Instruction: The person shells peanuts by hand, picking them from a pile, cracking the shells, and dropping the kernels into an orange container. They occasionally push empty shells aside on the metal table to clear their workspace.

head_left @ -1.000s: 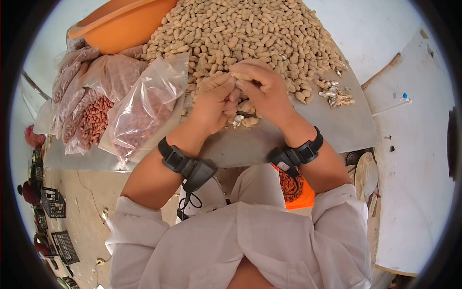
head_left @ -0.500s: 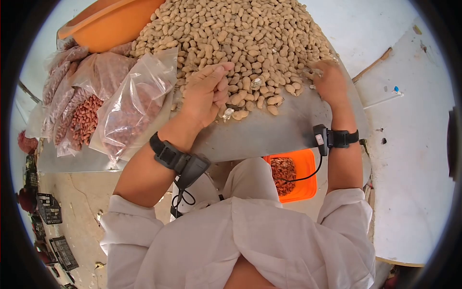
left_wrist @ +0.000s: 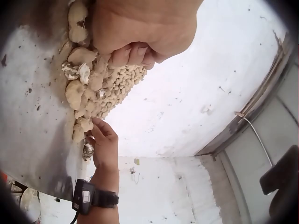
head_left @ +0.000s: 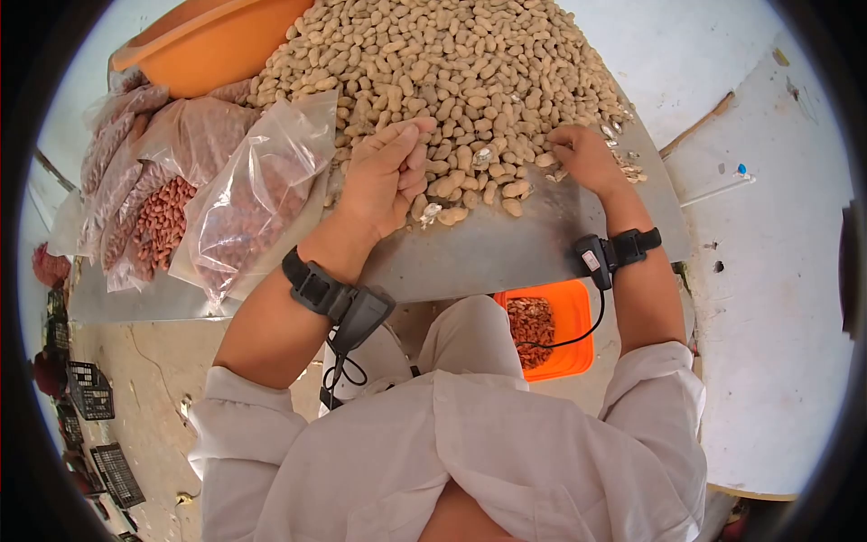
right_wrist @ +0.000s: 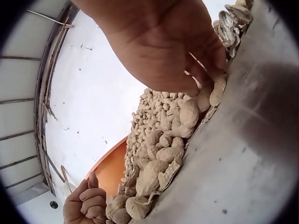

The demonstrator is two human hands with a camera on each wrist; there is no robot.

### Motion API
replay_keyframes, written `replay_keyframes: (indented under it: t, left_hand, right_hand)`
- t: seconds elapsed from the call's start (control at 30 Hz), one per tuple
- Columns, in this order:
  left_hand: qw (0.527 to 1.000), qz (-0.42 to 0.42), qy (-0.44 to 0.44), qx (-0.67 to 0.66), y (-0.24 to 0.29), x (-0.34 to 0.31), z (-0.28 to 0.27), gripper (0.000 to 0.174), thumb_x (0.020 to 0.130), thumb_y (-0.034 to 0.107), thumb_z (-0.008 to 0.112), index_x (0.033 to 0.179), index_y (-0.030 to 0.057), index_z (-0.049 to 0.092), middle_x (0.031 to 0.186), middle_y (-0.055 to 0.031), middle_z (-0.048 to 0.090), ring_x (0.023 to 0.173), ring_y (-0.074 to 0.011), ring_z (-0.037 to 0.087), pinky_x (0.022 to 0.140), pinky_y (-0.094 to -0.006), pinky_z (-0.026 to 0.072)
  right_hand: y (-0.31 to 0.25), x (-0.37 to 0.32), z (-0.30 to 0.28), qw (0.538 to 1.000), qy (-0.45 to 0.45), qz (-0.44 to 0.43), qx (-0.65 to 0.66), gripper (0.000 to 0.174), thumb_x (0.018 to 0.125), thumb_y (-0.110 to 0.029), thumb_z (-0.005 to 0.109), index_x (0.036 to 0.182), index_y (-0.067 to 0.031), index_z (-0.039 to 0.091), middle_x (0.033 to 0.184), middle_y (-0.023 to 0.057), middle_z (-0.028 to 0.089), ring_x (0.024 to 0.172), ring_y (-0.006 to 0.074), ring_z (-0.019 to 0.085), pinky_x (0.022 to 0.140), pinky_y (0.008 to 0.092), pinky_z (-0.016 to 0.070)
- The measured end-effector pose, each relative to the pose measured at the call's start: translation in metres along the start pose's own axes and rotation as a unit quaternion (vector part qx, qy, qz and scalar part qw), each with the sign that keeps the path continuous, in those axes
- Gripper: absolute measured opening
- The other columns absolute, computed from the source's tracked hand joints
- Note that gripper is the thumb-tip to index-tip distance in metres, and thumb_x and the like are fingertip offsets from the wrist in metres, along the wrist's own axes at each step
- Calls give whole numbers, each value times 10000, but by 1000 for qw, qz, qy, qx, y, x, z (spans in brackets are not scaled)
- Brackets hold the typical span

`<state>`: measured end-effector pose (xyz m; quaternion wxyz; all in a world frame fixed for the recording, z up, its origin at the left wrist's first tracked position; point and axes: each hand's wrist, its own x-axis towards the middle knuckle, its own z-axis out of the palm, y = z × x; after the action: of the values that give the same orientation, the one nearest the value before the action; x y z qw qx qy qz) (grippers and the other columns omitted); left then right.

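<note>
A large heap of unshelled peanuts (head_left: 433,72) covers the far part of the grey metal table (head_left: 452,257). At the heap's front right edge, my right hand (head_left: 591,161) bends its fingers down and pinches a peanut (right_wrist: 218,91) low against the tabletop. My left hand (head_left: 379,176) hovers over the front left of the heap. In the right wrist view, the left hand's fingers (right_wrist: 93,205) are curled toward the palm with the thumb raised. Nothing shows between them, and the inside of the palm is hidden.
Broken shells (head_left: 628,167) lie right of the heap. Clear bags of red kernels (head_left: 248,217) sit at the left, before an orange basin (head_left: 212,50). Below the table edge stands an orange tub (head_left: 569,334) with reddish contents. Black crates (head_left: 117,474) line the floor at left.
The hands were together over the heap; my right hand parted to the shells at the right, then came back left to the heap's edge. My left hand stayed near its place.
</note>
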<state>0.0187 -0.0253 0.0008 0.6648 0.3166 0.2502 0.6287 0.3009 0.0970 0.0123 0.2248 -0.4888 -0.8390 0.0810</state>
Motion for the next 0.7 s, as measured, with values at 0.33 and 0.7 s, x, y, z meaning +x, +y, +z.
replay_keyframes:
  t: [0.33,0.7]
  left_hand:
    - [1000,14,-1,22,-4,1,2,213,915,114,533,1102,15,559,681,27,441,519,-46,341,455,-178,286]
    - [999,33,38,17,2,0,9,205,895,87,565,1089,30,594,732,39,503,515,-33,333,436,-177,271]
  right_hand:
    - [-51,1,-13,953,56,31,295,127,753,-68,674,870,-20,663,867,63,645,760,117,598,677,246,476]
    - [-147,3,29,851,-17,-68,521,157,781,-45,662,930,4,650,847,13,630,728,70,560,654,218,468]
